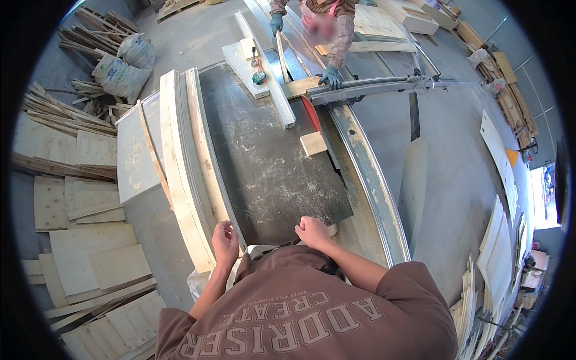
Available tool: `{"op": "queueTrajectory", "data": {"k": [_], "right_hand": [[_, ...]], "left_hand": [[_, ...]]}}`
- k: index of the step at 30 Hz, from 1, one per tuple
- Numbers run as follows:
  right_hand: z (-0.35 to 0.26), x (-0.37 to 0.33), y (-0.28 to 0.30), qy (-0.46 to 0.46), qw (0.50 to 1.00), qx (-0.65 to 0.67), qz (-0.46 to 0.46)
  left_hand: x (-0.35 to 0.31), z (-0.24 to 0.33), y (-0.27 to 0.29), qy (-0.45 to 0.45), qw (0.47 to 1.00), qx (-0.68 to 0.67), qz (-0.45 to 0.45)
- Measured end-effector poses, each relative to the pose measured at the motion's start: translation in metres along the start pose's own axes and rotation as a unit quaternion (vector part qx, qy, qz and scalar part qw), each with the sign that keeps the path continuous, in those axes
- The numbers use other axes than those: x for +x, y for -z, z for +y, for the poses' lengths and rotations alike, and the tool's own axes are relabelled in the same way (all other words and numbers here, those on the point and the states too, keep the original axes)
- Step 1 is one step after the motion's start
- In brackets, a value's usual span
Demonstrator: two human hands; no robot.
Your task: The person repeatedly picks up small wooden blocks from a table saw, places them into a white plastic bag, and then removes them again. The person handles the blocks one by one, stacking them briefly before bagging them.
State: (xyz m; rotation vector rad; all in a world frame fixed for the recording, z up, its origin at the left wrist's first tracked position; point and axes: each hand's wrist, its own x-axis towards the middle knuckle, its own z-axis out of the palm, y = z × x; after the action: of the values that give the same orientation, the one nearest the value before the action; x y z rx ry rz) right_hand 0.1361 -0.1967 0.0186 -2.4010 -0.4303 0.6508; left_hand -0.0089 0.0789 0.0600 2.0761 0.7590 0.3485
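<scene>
My left hand has its fingers curled, close to the near end of the long pale boards stacked along the left of the dark saw table. Nothing shows in it. My right hand is a closed fist at the table's near edge, with no object visible in it. Just right of that fist, a small pale wood piece peeks out. Farther up the table lies a short wooden block, beside the red strip at the saw slot.
Across the table a co-worker's gloved hand rests by a wooden piece at the metal crossbar. A metal fence and a sliding rail run lengthwise. Plywood offcuts and white sacks lie left.
</scene>
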Motion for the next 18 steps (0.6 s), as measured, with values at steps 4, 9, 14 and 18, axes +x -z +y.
{"op": "queueTrajectory", "data": {"k": [4,9,14,18], "right_hand": [[-0.0054,-0.0012,0.0039,-0.009,1.000,-0.001,-0.020],[-0.0050,-0.0032,0.0030,-0.015,0.999,-0.003,-0.029],[-0.0025,-0.0045,-0.0019,-0.008,1.000,0.002,-0.023],[-0.0018,-0.0044,-0.0026,0.000,1.000,0.005,-0.022]], "left_hand": [[-0.0001,-0.0065,-0.0020,0.001,1.000,0.002,-0.009],[-0.0012,-0.0086,-0.0036,0.005,1.000,-0.002,-0.018],[-0.0038,-0.0074,-0.0046,0.008,1.000,-0.010,-0.023],[-0.0049,-0.0036,-0.0047,0.007,1.000,-0.005,-0.024]]}}
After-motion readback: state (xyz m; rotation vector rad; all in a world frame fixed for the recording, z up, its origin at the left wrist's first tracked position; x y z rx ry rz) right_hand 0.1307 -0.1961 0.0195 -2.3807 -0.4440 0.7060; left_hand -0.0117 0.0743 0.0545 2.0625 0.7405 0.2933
